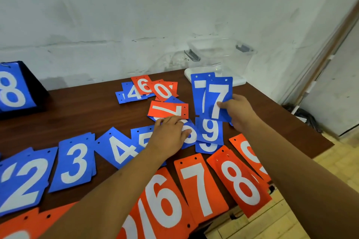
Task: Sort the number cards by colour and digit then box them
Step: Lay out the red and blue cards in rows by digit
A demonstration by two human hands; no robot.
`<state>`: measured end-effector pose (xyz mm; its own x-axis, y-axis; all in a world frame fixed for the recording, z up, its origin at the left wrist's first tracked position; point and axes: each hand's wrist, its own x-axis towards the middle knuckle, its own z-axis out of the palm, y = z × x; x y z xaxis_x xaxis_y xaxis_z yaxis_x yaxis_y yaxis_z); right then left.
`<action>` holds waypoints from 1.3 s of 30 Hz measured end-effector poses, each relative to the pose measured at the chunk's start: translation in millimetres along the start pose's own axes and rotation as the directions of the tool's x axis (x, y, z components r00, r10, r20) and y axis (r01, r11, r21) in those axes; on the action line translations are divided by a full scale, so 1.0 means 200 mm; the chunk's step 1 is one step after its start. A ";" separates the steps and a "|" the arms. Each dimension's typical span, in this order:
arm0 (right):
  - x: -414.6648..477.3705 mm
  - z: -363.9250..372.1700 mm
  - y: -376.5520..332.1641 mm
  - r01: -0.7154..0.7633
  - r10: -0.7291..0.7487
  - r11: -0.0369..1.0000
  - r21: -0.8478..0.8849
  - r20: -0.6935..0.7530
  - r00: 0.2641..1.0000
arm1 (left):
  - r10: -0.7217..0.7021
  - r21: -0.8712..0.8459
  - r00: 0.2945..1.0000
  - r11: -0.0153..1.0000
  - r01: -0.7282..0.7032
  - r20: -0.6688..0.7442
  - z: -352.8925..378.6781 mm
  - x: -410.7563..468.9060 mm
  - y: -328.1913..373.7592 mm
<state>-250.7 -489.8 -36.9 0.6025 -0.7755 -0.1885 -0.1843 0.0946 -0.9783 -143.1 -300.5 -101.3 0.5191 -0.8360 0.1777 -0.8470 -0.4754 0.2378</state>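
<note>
My right hand [238,111] holds two blue 7 cards [212,95] upright above the table. My left hand [170,136] lies flat on a blue card [189,137] in the loose pile, fingers touching the edge of a red 7 card [168,110] lying sideways. Blue cards 2 [23,182], 3 [74,163] and 4 [118,147] lie in a row at the left, and a blue 9 [209,132] below the held cards. Red 6 [161,202], 7 [200,184] and 8 [240,182] line the near edge.
A clear plastic box [219,56] stands on its white lid at the back right corner of the dark wooden table [77,106]. A black stand showing a blue 8 [13,91] sits far left. More mixed cards [147,89] lie at the back centre. The table's right edge drops to the floor.
</note>
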 end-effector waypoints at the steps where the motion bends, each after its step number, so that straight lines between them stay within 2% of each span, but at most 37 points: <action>1: -0.03 0.00 0.01 -0.014 0.013 1.000 0.018 0.034 0.999 | -0.006 -0.060 0.999 0.998 0.003 -0.038 -0.02 0.00 0.01; 2: -0.06 0.00 0.01 -0.033 0.031 0.999 0.038 0.070 0.997 | -0.045 -0.184 0.996 0.982 0.030 -0.082 -0.04 0.01 0.03; 3: -0.09 0.01 0.02 -0.062 0.056 0.997 0.050 0.109 0.993 | -0.138 -0.378 0.986 0.921 0.094 -0.091 -0.07 0.01 0.06; 5: -0.14 0.04 0.04 -0.116 0.105 0.992 0.045 0.200 0.974 | -0.330 -0.742 0.944 0.624 0.244 0.032 -0.14 0.03 0.10; 6: -0.16 0.06 0.06 -0.123 0.113 0.992 0.032 0.235 0.965 | -0.361 -0.824 0.927 0.493 0.280 0.098 -0.16 0.03 0.11; 7: -0.18 0.08 0.07 -0.114 0.109 0.993 0.005 0.255 0.961 | -0.364 -0.849 0.924 0.444 0.285 0.120 -0.17 0.04 0.11; 10: -0.23 0.14 0.09 -0.051 0.068 0.996 -0.079 0.218 0.974 | -0.350 -0.877 0.930 0.403 0.261 0.116 -0.17 0.02 0.11; 13: -0.25 0.20 0.09 0.043 -0.010 0.973 -0.226 0.147 0.989 | -0.312 -0.871 0.944 0.428 0.241 0.108 -0.16 -0.01 0.11; 15: -0.25 0.20 0.08 0.077 -0.031 0.964 -0.254 0.177 0.984 | -0.355 -0.880 0.932 0.418 0.225 0.069 -0.15 -0.03 0.09; 17: -0.23 0.17 0.07 0.096 -0.051 0.938 -0.332 0.140 0.989 | -0.435 -0.900 0.899 0.370 0.228 0.049 -0.16 -0.05 0.05; 19: -0.17 0.08 0.08 0.146 -0.162 0.778 -0.611 0.030 0.986 | -0.492 -0.908 0.869 0.340 0.247 0.052 -0.16 -0.06 0.01; 21: -0.13 0.01 0.11 0.079 -0.175 0.573 -0.816 -0.028 0.984 | -0.522 -0.909 0.850 0.320 0.268 0.067 -0.16 -0.07 -0.03; 24: -0.13 0.02 0.15 -0.029 -0.048 0.328 -0.944 -0.047 0.998 | -0.531 -0.897 0.843 0.329 0.297 0.084 -0.16 -0.08 -0.06; 26: -0.12 0.07 0.17 -0.070 -0.028 0.258 -0.964 -0.080 0.996 | -0.522 -0.893 0.847 0.325 0.311 0.105 -0.15 -0.08 -0.06; 28: -0.11 0.11 0.17 -0.094 -0.023 0.272 -0.958 -0.104 0.994 | -0.509 -0.886 0.853 0.336 0.320 0.115 -0.14 -0.07 -0.05; 34: -0.05 0.19 0.12 -0.178 0.139 0.484 -0.857 -0.126 0.982 | -0.517 -0.882 0.850 0.350 0.316 0.099 -0.13 -0.08 -0.06; 37: -0.03 0.19 0.14 -0.145 0.094 0.569 -0.809 -0.111 0.989 | -0.521 -0.881 0.849 0.354 0.314 0.093 -0.14 -0.08 -0.06; 39: -0.01 0.19 0.17 -0.097 0.032 0.674 -0.733 -0.102 0.994 | -0.519 -0.881 0.850 0.354 0.313 0.094 -0.14 -0.08 -0.06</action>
<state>-229.0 -461.3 -72.0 0.5137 -0.8318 -0.2103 -0.7517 -0.3181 -0.5777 -137.2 -273.7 -80.5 0.8699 -0.4894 -0.0618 -0.0362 -0.1883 0.9815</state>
